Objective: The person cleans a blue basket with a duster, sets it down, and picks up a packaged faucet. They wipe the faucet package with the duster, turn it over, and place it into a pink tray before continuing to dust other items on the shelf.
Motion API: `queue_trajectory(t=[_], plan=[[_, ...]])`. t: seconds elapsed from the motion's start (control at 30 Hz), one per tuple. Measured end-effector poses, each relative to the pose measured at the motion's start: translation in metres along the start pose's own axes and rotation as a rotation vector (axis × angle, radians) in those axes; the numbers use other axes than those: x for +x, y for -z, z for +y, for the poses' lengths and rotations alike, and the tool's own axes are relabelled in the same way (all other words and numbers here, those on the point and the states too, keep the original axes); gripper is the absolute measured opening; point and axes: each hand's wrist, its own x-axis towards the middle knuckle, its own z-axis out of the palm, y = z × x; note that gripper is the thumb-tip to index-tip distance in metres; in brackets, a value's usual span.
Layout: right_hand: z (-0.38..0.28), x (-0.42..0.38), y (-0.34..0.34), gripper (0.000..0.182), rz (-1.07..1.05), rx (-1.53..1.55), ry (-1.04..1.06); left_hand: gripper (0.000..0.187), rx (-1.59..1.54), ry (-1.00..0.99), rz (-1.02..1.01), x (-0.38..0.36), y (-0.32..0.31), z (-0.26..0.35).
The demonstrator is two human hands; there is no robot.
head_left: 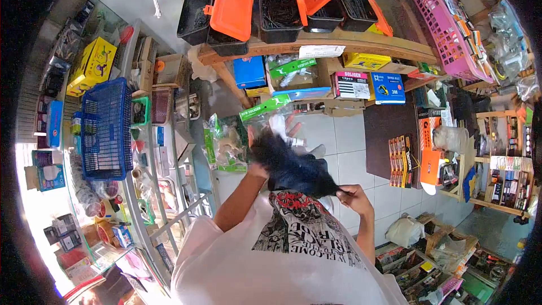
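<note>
I hold a black plastic bag (293,169) in front of my white printed T-shirt. My left hand (285,130) is raised at the bag's upper end, motion-blurred, fingers partly hidden behind the black plastic. My right hand (354,196) pinches the bag's lower right edge. A clear packet with a green header (265,107) is just above my left hand; I cannot tell whether the hand touches it.
A wooden shelf (361,42) ahead carries black bins with orange lids (231,8) and a pink basket (446,34). Boxed goods (370,85) sit under it. A blue wire basket (106,127) rests on a glass counter at the left. Wooden racks of small goods (502,164) stand at the right.
</note>
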Motion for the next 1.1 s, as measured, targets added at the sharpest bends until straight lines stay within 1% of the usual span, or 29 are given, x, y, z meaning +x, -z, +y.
queue_trajectory(t=[0.03, 0.07, 0.13, 0.2, 0.23, 0.27, 0.3, 0.4, 0.47, 0.5, 0.6, 0.63, 0.7, 0.73, 0.77, 0.8, 0.83, 0.87, 0.9, 0.97, 1.0, 1.07, 1.1], plan=[[0.0, 0.001, 0.002, 0.012, 0.018, 0.047, -0.005, 0.099, -0.062, 0.003, 0.085, -0.002, 0.011, 0.004], [-0.001, 0.001, 0.003, 0.019, 0.034, 0.094, -0.012, 0.099, -0.089, 0.007, 0.092, -0.003, 0.013, 0.005], [-0.007, 0.002, 0.005, 0.02, -0.009, 0.011, -0.025, 0.098, -0.142, 0.014, 0.107, -0.005, 0.015, 0.007], [-0.01, 0.0, 0.009, 0.019, -0.08, -0.037, -0.019, 0.096, -0.084, 0.039, -0.044, -0.005, -0.01, 0.001], [-0.01, 0.001, 0.009, 0.019, -0.027, -0.023, -0.004, 0.095, -0.016, 0.024, -0.036, -0.002, 0.006, 0.002], [-0.015, 0.002, 0.005, 0.02, 0.025, -0.009, 0.009, 0.093, -0.045, -0.009, 0.03, -0.004, 0.004, 0.001], [-0.017, 0.002, 0.003, 0.02, 0.076, 0.005, 0.02, 0.093, 0.061, 0.002, 0.117, -0.006, 0.003, 0.003], [-0.013, 0.001, 0.008, 0.019, -0.047, -0.053, -0.042, 0.093, -0.019, -0.025, 0.039, -0.005, 0.004, 0.0], [-0.016, 0.004, -0.001, 0.017, 0.04, -0.054, 0.025, 0.091, -0.013, 0.043, -0.052, -0.004, 0.001, 0.002], [-0.02, 0.004, -0.006, 0.017, 0.084, -0.055, 0.057, 0.089, -0.007, 0.009, -0.069, -0.004, 0.002, 0.001], [-0.028, 0.004, -0.011, 0.018, -0.015, -0.068, -0.055, 0.087, 0.022, -0.018, -0.047, -0.005, -0.006, -0.004], [-0.015, 0.008, -0.002, 0.019, -0.127, -0.128, -0.003, 0.084, 0.062, -0.001, -0.036, -0.004, 0.015, -0.004], [-0.012, 0.011, -0.015, 0.021, -0.015, -0.132, 0.086, 0.078, 0.036, 0.047, -0.199, 0.0, 0.018, -0.003], [-0.011, 0.011, -0.023, 0.021, 0.04, -0.133, 0.128, 0.077, 0.067, 0.016, -0.112, -0.003, 0.019, -0.003], [-0.017, 0.012, -0.028, 0.022, 0.029, -0.02, 0.056, 0.077, 0.096, -0.015, -0.022, -0.007, 0.002, -0.005], [-0.021, 0.01, -0.027, 0.022, -0.014, -0.047, 0.017, 0.076, 0.126, -0.047, 0.065, -0.008, -0.006, -0.006], [-0.025, 0.009, -0.024, 0.021, -0.059, -0.077, -0.019, 0.07, 0.032, 0.006, 0.039, -0.008, 0.003, -0.007], [-0.03, 0.008, -0.023, 0.021, -0.103, -0.106, -0.055, 0.078, 0.099, 0.016, -0.065, -0.009, 0.01, -0.006], [-0.036, 0.006, -0.028, 0.022, -0.06, -0.072, -0.036, 0.079, 0.037, 0.03, -0.25, -0.006, 0.018, -0.006], [-0.039, 0.008, -0.036, 0.023, 0.059, -0.067, 0.022, 0.083, 0.183, 0.045, -0.016, -0.006, 0.02, -0.005], [-0.039, 0.007, -0.038, 0.023, 0.121, -0.063, 0.049, 0.08, 0.135, 0.028, -0.02, -0.009, 0.015, -0.006], [-0.037, 0.007, -0.025, 0.024, -0.02, -0.129, 0.035, 0.076, 0.08, 0.013, -0.034, -0.012, 0.012, -0.009], [-0.037, 0.007, -0.02, 0.024, -0.093, -0.165, 0.029, 0.075, 0.244, 0.015, 0.044, -0.007, 0.023, -0.011]])
